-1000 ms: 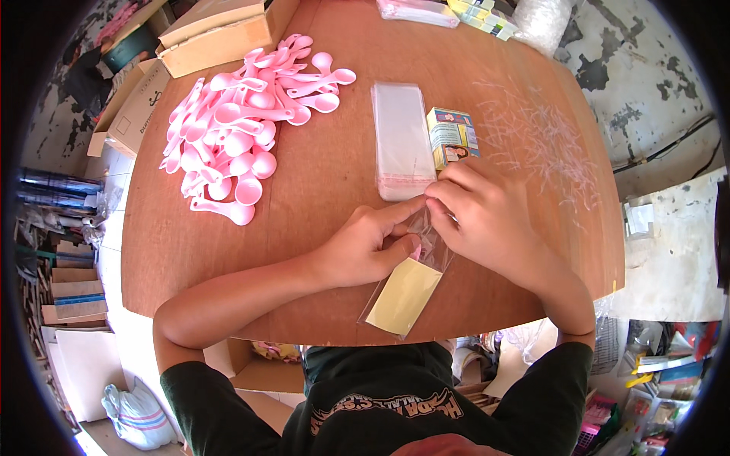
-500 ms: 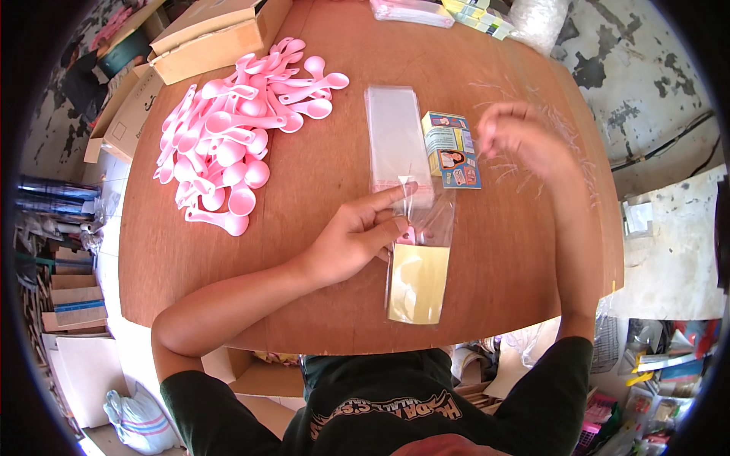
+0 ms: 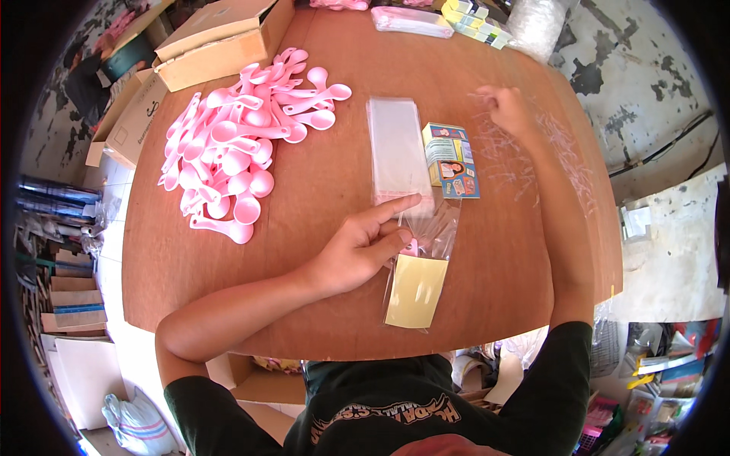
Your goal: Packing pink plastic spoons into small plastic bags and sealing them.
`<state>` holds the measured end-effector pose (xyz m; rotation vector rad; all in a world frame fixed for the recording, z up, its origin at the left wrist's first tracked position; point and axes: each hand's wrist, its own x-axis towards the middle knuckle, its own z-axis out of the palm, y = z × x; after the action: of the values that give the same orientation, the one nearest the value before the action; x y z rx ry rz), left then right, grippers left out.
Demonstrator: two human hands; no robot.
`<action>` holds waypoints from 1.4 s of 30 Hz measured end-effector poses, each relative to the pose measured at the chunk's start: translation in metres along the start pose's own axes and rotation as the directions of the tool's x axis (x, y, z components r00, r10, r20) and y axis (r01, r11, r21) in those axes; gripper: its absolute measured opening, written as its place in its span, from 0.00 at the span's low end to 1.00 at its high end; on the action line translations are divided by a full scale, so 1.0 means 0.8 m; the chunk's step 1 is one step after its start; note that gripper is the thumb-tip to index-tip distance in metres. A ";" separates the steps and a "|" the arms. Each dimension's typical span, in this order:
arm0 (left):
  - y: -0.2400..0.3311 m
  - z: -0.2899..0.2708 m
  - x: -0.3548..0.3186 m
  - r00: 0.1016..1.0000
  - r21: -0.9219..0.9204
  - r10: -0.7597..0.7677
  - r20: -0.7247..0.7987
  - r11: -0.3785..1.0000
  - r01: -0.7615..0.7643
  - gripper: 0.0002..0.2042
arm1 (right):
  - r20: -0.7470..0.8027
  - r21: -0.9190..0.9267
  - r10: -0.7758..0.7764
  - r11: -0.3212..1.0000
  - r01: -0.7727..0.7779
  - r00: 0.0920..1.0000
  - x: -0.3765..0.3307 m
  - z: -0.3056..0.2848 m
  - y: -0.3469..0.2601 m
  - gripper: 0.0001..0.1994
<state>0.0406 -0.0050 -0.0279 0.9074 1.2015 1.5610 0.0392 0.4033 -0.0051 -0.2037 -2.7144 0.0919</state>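
My left hand pinches the upper part of a clear plastic bag between thumb and fingers, its index finger stretched out. Inside the bag sit a pale yellow card and a bit of a pink spoon, mostly hidden by the card and my thumb. My right hand is curled, raised over the far right of the table, above scattered thin clear strips. What its fingers hold, if anything, is too small to make out. Just beyond my left hand lies a stack of clear bags, beside a stack of printed cards.
A heap of pink measuring spoons covers the left of the wooden table. Behind it stands a cardboard box. Along the far edge are packed clear bags, more cards and a plastic roll. A person is at far left.
My right hand has moved away from beside the printed cards, farther out over the strips. My left hand keeps its hold on the bag, which has tilted slightly.
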 end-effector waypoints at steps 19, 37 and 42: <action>0.012 0.009 0.000 1.000 -0.049 0.024 -0.020 0.998 -0.025 0.24 | 0.113 -0.433 0.616 0.737 -0.519 0.780 -0.053 -0.128 -0.028 0.14; 0.005 0.002 -0.007 0.970 -0.097 0.244 0.021 0.966 -0.241 0.26 | 0.584 0.698 0.008 0.505 -0.508 0.811 -0.136 -0.122 -0.276 0.13; 0.006 -0.008 -0.004 0.735 0.390 0.674 -0.078 0.699 -0.599 0.31 | -0.435 0.606 -0.080 0.711 0.358 0.897 -0.126 -0.184 -0.297 0.05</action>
<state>0.0342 -0.0101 -0.0249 1.5482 1.4261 2.0827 0.1599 0.1581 0.1115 0.3034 -2.1169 0.8631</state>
